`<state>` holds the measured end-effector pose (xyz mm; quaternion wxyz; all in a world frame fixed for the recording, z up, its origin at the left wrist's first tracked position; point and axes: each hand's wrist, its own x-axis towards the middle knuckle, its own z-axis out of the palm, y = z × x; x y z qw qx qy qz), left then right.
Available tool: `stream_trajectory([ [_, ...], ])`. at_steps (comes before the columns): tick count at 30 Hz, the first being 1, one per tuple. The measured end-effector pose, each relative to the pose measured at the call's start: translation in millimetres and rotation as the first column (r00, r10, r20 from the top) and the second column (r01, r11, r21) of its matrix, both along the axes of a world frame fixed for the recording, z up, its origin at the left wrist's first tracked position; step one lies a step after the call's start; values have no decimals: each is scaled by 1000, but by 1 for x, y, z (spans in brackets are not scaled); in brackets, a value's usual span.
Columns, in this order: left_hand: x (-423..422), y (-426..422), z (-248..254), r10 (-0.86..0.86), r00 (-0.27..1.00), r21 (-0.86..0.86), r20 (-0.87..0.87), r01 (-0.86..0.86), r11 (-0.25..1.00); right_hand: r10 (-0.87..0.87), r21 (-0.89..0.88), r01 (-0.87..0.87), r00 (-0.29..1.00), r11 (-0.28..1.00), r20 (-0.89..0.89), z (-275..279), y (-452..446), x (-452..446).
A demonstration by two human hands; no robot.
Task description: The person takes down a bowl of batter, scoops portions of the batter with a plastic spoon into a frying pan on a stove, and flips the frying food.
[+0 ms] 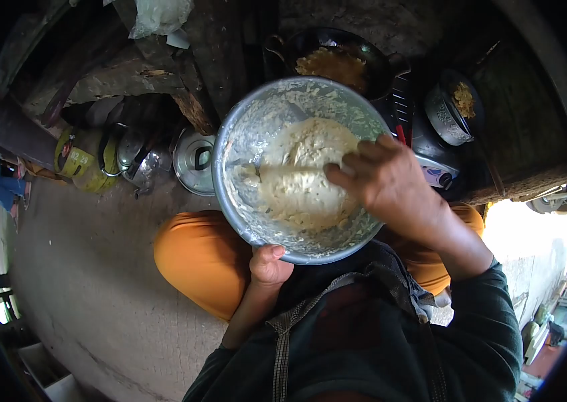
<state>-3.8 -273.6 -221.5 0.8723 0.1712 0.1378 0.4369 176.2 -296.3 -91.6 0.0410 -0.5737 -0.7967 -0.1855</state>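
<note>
A large metal mixing bowl [235,224] is tilted toward me above my lap, with thick pale batter [307,197] inside and smears up its walls. My left hand [270,265] grips the near rim, its thumb on the outside and the other fingers hidden beneath. Over the right part of the batter is my right hand [380,171], its fingers curled and blurred by motion. A pale, batter-coated streak runs left from those fingers across the bowl; I cannot make out whether it is a utensil.
Behind the bowl, a dark wok [347,43] holds golden-brown food. To the right, a metal pot [447,117] stands near a stove with a control knob [445,179]. A pot lid [195,161], a kettle [149,167] and a yellow-green container [83,164] line the left side of the floor.
</note>
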Motion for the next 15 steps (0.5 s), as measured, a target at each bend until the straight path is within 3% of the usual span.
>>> stream_trajectory([
  [2, 0, -1, 2, -20, 999, 13, 46, 19, 1000, 62, -51, -66, 995, 996, -74, 11, -15, -11],
  [4, 1, -3, 1, 6, 999, 20, 41, -7, 1000, -7, 15, 8, 996, 1000, -90, 23, -22, -9],
  [7, 0, -4, 5, 14, 998, 13, 55, -15, 1000, -243, 310, 224, 970, 924, 24, 27, -20, 6],
  [10, -4, -1, 8, 4, 998, 3, 57, -5, 1000, -393, 294, 379, 920, 878, -12, 27, -5, 15],
  [15, -2, -1, 13, 18, 1000, 8, -20, -18, 1000, -311, 120, 332, 936, 936, -164, 8, 9, 11],
])
